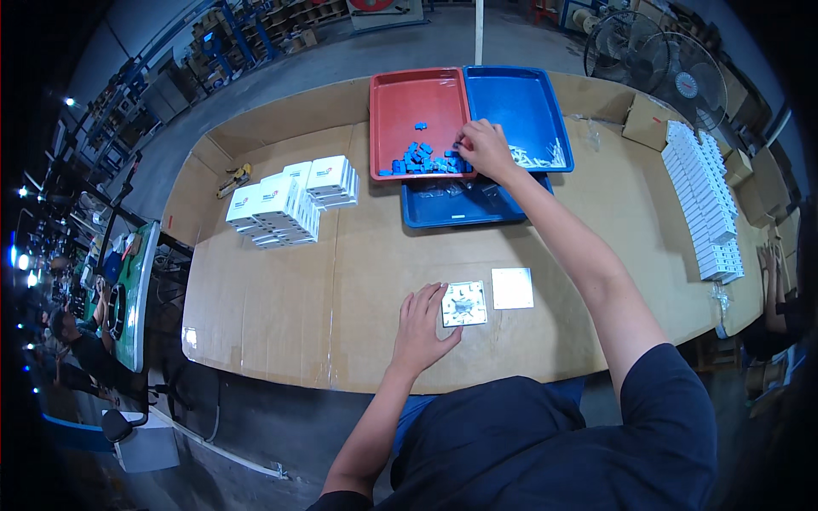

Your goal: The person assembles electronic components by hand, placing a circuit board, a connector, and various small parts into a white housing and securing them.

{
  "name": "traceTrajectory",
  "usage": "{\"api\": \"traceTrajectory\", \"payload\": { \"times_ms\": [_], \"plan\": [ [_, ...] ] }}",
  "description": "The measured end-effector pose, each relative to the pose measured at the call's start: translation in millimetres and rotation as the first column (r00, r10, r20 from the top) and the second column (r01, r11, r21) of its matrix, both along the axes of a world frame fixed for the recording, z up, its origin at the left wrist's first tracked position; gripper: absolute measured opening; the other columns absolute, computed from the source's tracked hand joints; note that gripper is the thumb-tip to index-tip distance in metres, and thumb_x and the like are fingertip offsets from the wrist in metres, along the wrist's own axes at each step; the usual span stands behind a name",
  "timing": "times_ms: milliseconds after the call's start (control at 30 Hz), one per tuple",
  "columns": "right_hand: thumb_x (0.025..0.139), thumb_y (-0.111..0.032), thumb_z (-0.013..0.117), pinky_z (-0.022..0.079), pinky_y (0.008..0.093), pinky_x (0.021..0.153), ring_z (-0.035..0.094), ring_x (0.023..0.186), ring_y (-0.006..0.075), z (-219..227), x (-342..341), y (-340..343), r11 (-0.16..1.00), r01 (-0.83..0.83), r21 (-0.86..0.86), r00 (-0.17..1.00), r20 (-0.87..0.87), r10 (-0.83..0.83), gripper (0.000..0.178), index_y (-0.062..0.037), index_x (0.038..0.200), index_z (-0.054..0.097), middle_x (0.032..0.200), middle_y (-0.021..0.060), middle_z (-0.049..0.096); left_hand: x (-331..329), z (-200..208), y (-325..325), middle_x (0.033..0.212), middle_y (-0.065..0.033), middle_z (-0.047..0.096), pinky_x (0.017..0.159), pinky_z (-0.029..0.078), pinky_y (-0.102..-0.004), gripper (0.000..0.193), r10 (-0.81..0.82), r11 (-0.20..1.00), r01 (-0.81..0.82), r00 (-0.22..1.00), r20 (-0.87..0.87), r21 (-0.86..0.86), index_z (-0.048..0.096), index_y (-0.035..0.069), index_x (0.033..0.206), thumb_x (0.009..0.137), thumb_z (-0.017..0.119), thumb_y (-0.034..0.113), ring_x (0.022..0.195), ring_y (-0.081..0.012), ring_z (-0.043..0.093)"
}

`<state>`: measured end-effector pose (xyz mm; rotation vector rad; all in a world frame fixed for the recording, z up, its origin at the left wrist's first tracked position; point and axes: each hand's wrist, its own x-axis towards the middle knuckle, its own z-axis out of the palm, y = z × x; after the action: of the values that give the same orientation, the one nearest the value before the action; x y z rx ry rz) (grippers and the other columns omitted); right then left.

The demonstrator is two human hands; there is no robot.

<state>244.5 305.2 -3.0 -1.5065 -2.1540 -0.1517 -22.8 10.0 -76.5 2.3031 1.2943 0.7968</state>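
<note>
My left hand [417,330] rests on the cardboard-covered table. Its thumb and index finger hold the left side of an open square white case [463,304] with a silvery, uneven inside. Just to the right of that case lies a flat white square cover [512,289]. My right arm stretches forward, and my right hand [486,146] is over the right side of the red tray [417,83]. Its fingers are pinched at the edge of a pile of small blue blocks [417,160]. Whatever sits between the fingertips is too small to make out.
A blue tray [511,89] with small white pieces adjoins the red one; another blue tray [464,217] with clear bags lies partly beneath. Stacked white boxes [285,204] stand left, with long rows of white boxes [703,200] at right. Cardboard walls [281,115] edge the table.
</note>
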Motion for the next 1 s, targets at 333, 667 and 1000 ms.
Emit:
{"api": "traceTrajectory", "payload": {
  "times_ms": [333, 667, 1000],
  "plan": [
    [0.071, -0.002, 0.085, 0.049, 0.0381, 0.088, 0.067, 0.104, 0.0241, 106.1, -22.4, -139.8, 0.631, -0.279, 0.723, 0.9, -0.032, 0.434, 0.033, -0.0138, 0.1, 0.073, 0.132, 0.0058, 0.071, -1.1, 3.6, -1.7, 0.149, -0.0146, 0.051, 0.123, 0.028, -0.0556, 0.082, 0.007, 1.0, -0.007, 1.0, -0.011, -0.012, 0.048, 0.006, 0.15, 0.08, 0.081, 0.033, 0.143, -0.0329, 0.046],
    [0.079, 0.003, 0.08, 0.051, 0.0362, 0.084, 0.07, 0.099, 0.0252, 109.3, -22.3, -180.0, 0.617, -0.289, 0.732, 0.81, -0.157, 0.566, 0.033, -0.0098, 0.108, 0.069, 0.126, 0.0102, 0.075, 2.7, 0.9, 0.1, 0.148, -0.016, 0.053, 0.121, 0.031, -0.0562, 0.082, 0.006, 1.0, -0.006, 1.0, 0.002, 0.003, 0.049, 0.005, 0.148, 0.077, 0.083, 0.029, 0.141, -0.0358, 0.048],
    [0.103, -0.009, 0.066, 0.058, 0.0344, 0.095, 0.071, 0.103, 0.0184, 22.6, -52.3, -246.8, 0.758, -0.651, 0.038, -0.486, -0.788, -0.378, 0.04, -0.0011, 0.141, 0.057, 0.12, 0.0115, 0.07, 0.3, -4.1, -4.0, 0.149, -0.016, 0.053, 0.121, 0.031, -0.0559, 0.084, 0.018, 1.0, -0.018, 0.999, 0.027, -0.009, 0.047, 0.007, 0.15, 0.077, 0.083, 0.029, 0.142, -0.0366, 0.047]
  ]
}}
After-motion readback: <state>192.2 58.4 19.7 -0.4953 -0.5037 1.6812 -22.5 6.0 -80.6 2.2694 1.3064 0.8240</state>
